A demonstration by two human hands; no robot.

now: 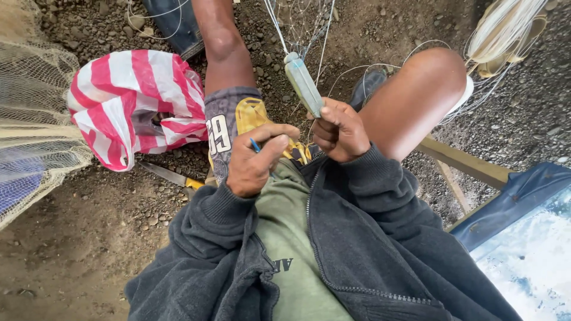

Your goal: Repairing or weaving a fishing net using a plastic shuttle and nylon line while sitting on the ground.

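My right hand [340,132] is closed around the lower end of a pale grey-green netting shuttle [303,84], which points up and away between my knees. Thin clear fishing line [297,24] runs from the shuttle's tip up to a loose mesh at the top of the view. My left hand [257,159] rests on my lap over my shorts and pinches a thin blue piece [254,144] between thumb and forefinger. The two hands are a short gap apart. Both arms are in dark grey sleeves.
A red-and-white striped plastic bag [128,101] lies on the gravel at left, with a yellow-handled knife [172,176] just below it. A beige net [35,113] hangs at the far left. A coil of pale line [505,30] sits top right, above a wooden frame [464,160] and blue tarp [517,199].
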